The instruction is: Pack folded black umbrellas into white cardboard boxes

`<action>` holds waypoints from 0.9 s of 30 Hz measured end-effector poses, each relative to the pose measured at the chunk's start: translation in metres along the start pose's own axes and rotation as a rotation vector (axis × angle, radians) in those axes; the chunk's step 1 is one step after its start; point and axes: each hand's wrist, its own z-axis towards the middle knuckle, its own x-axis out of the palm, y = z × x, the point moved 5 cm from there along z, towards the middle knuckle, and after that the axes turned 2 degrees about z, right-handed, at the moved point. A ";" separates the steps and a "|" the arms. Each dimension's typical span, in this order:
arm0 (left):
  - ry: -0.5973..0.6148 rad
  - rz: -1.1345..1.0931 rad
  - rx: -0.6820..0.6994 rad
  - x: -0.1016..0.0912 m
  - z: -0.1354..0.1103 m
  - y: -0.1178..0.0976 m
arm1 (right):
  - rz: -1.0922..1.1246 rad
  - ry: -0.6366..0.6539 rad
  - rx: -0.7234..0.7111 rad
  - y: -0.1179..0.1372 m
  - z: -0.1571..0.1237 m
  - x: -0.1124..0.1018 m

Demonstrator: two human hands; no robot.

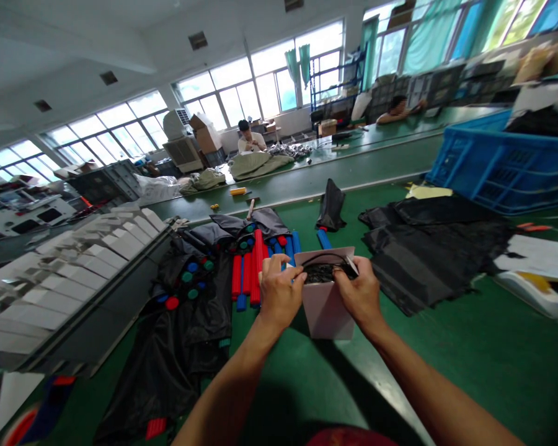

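Note:
A white cardboard box [330,313] stands upright on the green table in front of me, its top open. Dark, bunched material [318,272] fills the mouth, and a thin black cord loops above it. My left hand [279,290] pinches the box's left top edge and side flap. On the opposite side, my right hand [360,292] grips the right flap, its thumb at the dark contents. Red ribbed tubes [256,266] and blue ones lie just beyond my left hand. A black pouch [332,205] with a blue tube end lies behind the box.
Filled white boxes [74,279] stand in a grey crate on the left. Black bags with coloured tube ends [190,279] lie beside it. Flat black bags [428,248] and a blue crate [506,161] are on the right. Two people sit across a long conveyor [372,158].

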 end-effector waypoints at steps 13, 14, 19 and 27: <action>-0.035 0.135 0.063 0.006 0.001 -0.007 | 0.032 -0.004 0.018 0.000 0.002 0.001; -0.006 0.147 0.086 0.004 0.001 -0.008 | 0.030 -0.006 0.011 0.000 0.001 0.001; 0.137 0.081 0.144 0.001 -0.001 -0.004 | 0.014 -0.009 -0.016 -0.002 -0.001 0.001; 0.233 -0.049 0.008 0.006 0.007 0.006 | 0.005 -0.001 0.010 -0.001 0.001 0.001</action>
